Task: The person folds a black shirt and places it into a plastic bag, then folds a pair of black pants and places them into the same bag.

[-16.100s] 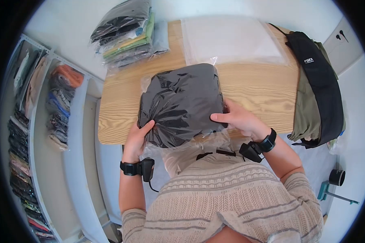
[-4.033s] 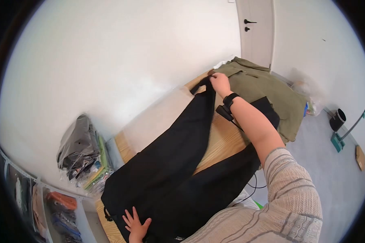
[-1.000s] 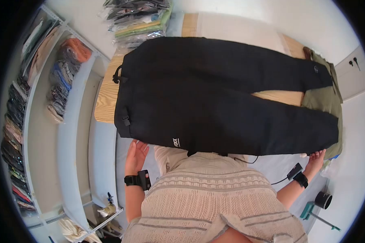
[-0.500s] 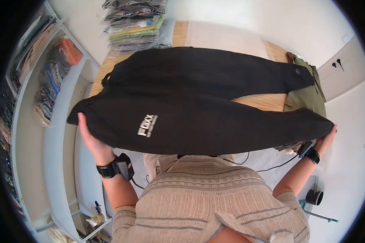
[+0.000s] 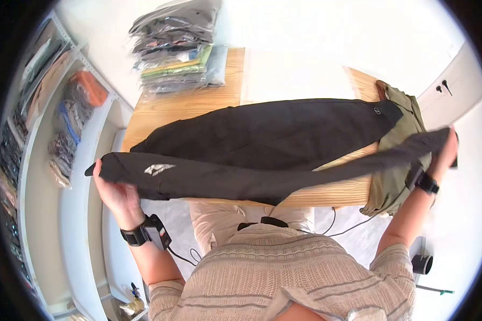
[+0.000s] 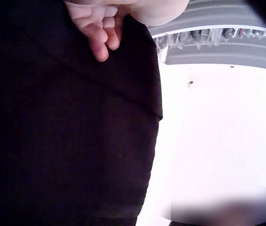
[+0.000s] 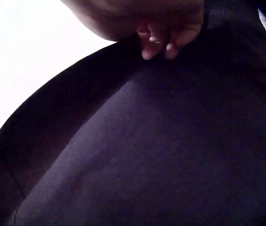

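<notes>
A pair of black trousers (image 5: 284, 136) lies lengthwise across the wooden table, its far leg flat. In the head view, my left hand (image 5: 119, 200) grips the waist end at the left, and my right hand (image 5: 445, 155) holds the hem of the near leg at the right. Between them the near leg is raised and stretched over the rest, a white logo (image 5: 159, 169) foreshortened on it. Black cloth hangs below the curled left fingers (image 6: 100, 42) in the left wrist view. The right fingers (image 7: 152, 47) bunch at the cloth's edge in the right wrist view; the thumb is hidden.
Bagged folded clothes (image 5: 174, 69) are stacked at the table's back left. Clear plastic sheets (image 5: 294, 75) lie along the back. An olive garment (image 5: 391, 187) hangs over the table's right end, partly under the trousers. Shelves (image 5: 69, 214) with bagged clothes stand at the left.
A bagged dark bundle was held earlier; later, the black trousers were spread flat. Over the last second both hands took the near edge's ends and raised the near leg up and away from the body.
</notes>
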`<state>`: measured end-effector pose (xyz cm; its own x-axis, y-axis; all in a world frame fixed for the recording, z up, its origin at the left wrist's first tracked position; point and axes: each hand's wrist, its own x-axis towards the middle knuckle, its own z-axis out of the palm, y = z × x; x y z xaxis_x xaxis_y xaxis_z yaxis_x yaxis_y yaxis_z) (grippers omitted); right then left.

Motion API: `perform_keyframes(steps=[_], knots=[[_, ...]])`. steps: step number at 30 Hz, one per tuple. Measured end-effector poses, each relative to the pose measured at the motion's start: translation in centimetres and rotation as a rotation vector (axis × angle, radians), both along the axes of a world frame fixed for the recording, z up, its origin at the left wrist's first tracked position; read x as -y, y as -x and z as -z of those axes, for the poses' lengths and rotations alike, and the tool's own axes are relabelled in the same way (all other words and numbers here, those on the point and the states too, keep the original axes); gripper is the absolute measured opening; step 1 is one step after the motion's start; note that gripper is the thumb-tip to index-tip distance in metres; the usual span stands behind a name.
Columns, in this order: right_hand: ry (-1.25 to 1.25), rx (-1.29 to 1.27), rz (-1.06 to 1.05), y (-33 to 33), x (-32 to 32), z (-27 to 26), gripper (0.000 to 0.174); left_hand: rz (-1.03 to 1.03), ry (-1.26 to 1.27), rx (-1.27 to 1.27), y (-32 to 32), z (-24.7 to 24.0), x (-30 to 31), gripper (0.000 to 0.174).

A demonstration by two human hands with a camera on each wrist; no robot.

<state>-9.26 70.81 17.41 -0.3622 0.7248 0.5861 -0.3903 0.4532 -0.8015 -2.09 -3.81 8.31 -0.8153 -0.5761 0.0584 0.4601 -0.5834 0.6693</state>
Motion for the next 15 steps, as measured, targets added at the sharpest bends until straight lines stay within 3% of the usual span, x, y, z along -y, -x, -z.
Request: perform_keyframes(steps=[1, 2, 3, 4, 5, 6, 9, 11, 13, 15], knots=[[-0.511, 0.148, 0.243, 2.5, -1.8, 1.5, 0.034, 0.027, -0.029, -0.023, 1.7, 1.6, 1.6, 0.026], [-0.338, 0.304, 0.136, 4.5, -0.6, 1.7, 0.04, 0.31, -0.004, -0.158, 3.0, 5.1, 5.8, 0.035], [-0.169, 0.472, 0.051, 6.5, 0.9, 1.9, 0.047, 0.328, -0.003, -0.16, 4.1, 4.8, 5.0, 0.035], [-0.344, 0.575, 0.05, 8.7, 0.2, 3.4, 0.048, 0.259, 0.057, 0.039, 5.2, 4.2, 3.4, 0.041], [-0.211, 0.618, -0.197, 10.1, 1.7, 4.6, 0.048, 0.186, 0.122, 0.237, 5.9, 3.4, 1.8, 0.048], [-0.153, 0.668, -0.345, 9.8, 4.9, 4.9, 0.049, 0.265, 0.194, 0.307, 6.0, 2.4, 0.3, 0.06], [-0.205, 1.088, -0.435, 11.5, 4.3, 9.9, 0.047, 0.247, 0.744, 0.5, 4.9, 3.4, -1.9, 0.054], [-0.21, 1.247, -0.492, 11.3, 3.6, 12.1, 0.039, 0.355, 1.234, 0.545, 3.5, 4.1, -2.6, 0.049], [-0.152, 1.221, -0.495, 10.8, 3.2, 13.1, 0.035, 0.407, 1.673, 0.456, 2.0, 3.9, -3.5, 0.053], [0.002, 1.149, -0.513, 10.1, 2.7, 12.9, 0.03, 0.519, 1.778, 0.43, 1.2, 4.0, -4.0, 0.059]])
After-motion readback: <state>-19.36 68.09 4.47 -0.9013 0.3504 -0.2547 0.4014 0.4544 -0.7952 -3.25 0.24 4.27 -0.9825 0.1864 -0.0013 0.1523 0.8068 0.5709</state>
